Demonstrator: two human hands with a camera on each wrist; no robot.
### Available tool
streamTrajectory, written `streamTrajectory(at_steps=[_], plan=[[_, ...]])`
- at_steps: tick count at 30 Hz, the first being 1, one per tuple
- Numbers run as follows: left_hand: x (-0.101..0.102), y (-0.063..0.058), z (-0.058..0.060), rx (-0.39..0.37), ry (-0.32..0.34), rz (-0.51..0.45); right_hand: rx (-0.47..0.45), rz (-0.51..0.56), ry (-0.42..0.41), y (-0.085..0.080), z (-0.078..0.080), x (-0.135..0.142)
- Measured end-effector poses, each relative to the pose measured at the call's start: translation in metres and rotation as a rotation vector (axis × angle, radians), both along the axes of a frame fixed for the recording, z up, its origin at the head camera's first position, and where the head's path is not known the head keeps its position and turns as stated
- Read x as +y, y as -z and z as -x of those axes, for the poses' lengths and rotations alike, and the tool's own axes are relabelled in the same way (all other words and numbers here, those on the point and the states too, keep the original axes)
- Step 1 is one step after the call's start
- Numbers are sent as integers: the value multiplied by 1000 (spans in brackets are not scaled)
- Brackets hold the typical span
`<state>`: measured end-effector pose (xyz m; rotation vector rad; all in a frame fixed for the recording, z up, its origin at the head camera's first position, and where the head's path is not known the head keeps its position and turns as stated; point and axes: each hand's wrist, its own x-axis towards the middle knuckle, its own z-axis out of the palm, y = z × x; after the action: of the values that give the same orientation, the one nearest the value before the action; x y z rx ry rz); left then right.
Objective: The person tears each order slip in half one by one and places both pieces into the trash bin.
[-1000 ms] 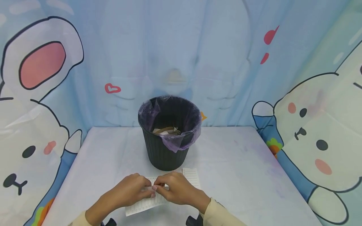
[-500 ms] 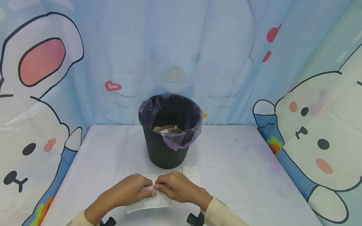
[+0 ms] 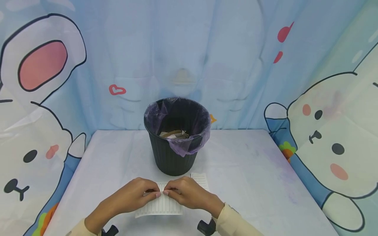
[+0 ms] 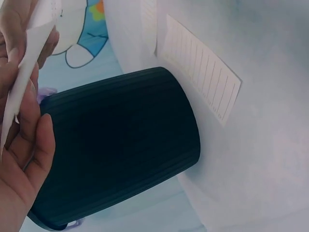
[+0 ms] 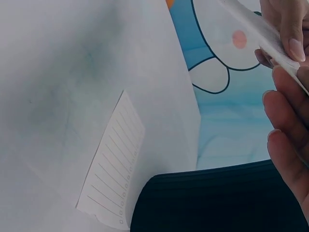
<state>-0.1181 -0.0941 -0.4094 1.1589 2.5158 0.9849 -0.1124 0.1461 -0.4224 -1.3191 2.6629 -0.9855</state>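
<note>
A lined checklist sheet [image 3: 159, 207] hangs between both hands in front of the bin. My left hand [image 3: 134, 195] pinches its upper part between thumb and fingers, and my right hand [image 3: 189, 193] pinches it just to the right, fingertips almost meeting. From the left wrist, the paper [image 4: 26, 72] shows nearly edge-on. A separate lined paper piece [image 3: 200, 181] lies on the table behind my right hand; the left wrist view shows this kind of lined piece [image 4: 203, 67] beside the bin's base.
A black ribbed waste bin [image 3: 172, 160] stands on the white-covered table [image 3: 242, 183], just beyond the hands. Its purple liner [image 3: 189, 147] folds over the rim, and paper and brown scraps [image 3: 175, 134] lie inside. A cartoon-printed curtain [image 3: 177, 49] encloses the back and sides.
The hands' fingertips have drawn slightly apart, and the left thumb has come up toward its fingers on the paper. The sheet has shifted a little right and hangs more squarely.
</note>
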Motion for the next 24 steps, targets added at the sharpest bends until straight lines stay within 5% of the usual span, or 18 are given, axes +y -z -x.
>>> streamTrajectory(at_steps=[15, 24], plan=[[2, 0, 2, 104, 42, -9, -126, 44, -20, 2, 2, 4], [4, -2, 0, 269, 32, -44, -249, 123, 8, -1, 2, 5]])
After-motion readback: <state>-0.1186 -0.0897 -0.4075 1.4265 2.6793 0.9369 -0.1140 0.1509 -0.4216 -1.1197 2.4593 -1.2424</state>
